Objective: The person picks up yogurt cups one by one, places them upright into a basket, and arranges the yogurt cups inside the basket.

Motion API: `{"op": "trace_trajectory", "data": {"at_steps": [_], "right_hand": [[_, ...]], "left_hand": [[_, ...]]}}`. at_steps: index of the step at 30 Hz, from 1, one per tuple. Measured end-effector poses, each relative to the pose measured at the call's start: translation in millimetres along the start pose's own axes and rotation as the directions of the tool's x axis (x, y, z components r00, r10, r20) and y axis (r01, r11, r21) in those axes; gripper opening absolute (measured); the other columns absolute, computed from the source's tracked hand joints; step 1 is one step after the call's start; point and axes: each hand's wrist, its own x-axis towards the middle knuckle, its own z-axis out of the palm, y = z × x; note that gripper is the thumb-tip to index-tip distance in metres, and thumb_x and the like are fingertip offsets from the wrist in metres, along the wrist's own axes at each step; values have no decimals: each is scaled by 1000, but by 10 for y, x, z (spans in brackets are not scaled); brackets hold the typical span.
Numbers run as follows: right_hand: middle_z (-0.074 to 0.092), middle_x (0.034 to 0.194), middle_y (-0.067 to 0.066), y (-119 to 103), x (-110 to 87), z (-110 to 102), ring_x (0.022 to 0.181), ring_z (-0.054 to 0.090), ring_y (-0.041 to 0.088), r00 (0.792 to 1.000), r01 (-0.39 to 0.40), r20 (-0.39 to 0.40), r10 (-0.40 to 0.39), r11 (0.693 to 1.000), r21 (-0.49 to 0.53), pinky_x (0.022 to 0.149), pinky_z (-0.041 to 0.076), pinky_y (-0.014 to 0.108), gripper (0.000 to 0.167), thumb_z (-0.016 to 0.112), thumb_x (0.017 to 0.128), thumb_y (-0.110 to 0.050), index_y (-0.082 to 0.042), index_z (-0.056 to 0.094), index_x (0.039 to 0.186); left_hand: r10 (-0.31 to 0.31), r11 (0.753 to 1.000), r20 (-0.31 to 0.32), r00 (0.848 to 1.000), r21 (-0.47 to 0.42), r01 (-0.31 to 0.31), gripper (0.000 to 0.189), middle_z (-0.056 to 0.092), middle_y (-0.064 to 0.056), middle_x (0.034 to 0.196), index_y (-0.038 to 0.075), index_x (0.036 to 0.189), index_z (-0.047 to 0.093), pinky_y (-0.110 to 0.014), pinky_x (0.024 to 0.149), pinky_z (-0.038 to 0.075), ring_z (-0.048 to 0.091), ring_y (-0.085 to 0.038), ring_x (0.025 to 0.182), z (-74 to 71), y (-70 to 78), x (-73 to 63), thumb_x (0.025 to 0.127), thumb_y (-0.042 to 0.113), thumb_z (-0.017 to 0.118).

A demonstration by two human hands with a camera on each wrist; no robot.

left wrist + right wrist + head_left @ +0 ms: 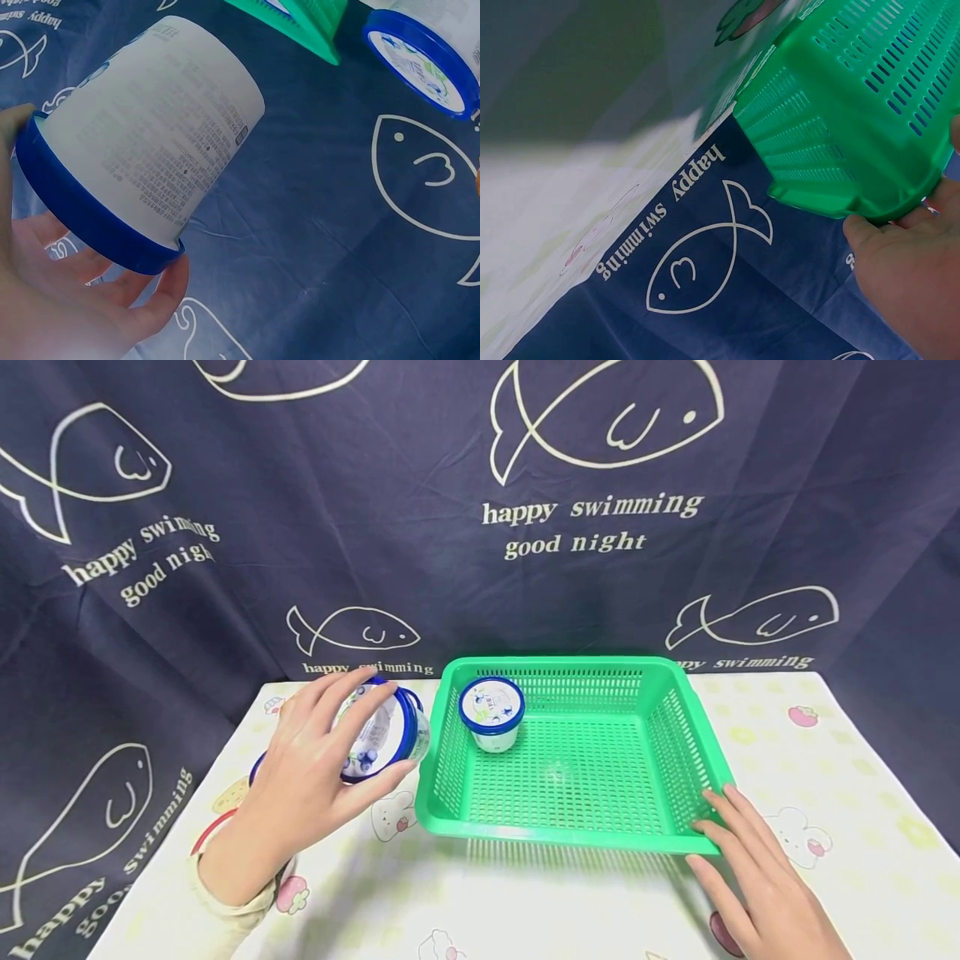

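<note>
My left hand (300,760) grips a white tub (380,735) by its blue lid, just left of the green basket (555,837). Blueberries are printed on this lid, and the left wrist view shows small print down the tub's side (161,135). Inside the basket, a similar blue-lidded tub (492,703) stands upright at the back left. At the basket's front right corner, my right hand (768,881) holds the rim, fingers over the inside and thumb outside. Mostly hidden behind the left wrist is another blue rim (257,767); the left wrist view shows a further tub (424,71).
A white tablecloth (577,914) with cartoon prints covers the table. Behind the basket hangs a dark blue curtain (450,543) with fish outlines and lettering, close to the table's back edge.
</note>
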Motion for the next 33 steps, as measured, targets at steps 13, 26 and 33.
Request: {"op": "trace_trajectory", "data": {"at_steps": [13, 26, 33], "right_hand": [[44, 152, 7, -1, -7, 14, 149, 23, 27, 1000, 3, -6, -3, 1000, 2, 116, 8, 14, 36, 77, 85, -14, -11, 63, 118], [43, 152, 9, 5, 6, 15, 150, 22, 27, 1000, 5, 7, -5, 1000, -9, 117, 7, 14, 36, 76, 86, -13, -10, 62, 119], [44, 151, 10, 1, 10, 12, 149, 23, 28, 1000, 13, 1, -13, 1000, -9, 117, 8, 16, 38, 77, 85, -13, -9, 63, 119]], "left_hand": [[26, 999, -56, 998, -44, -29, 66, 55, -16, 138, 10, 134, 60, -52, 106, 35, 50, -37, 123, 44, 51, 93, 91, 60, 58], [23, 997, -27, 999, -69, -24, 65, 54, -14, 139, 11, 134, 60, -52, 107, 34, 48, -36, 126, 102, 101, 125, 91, 60, 58], [8, 997, 15, 1000, -75, -7, 65, 52, -10, 143, 12, 136, 59, -53, 109, 33, 45, -33, 131, 135, 105, 122, 90, 59, 60]]}}
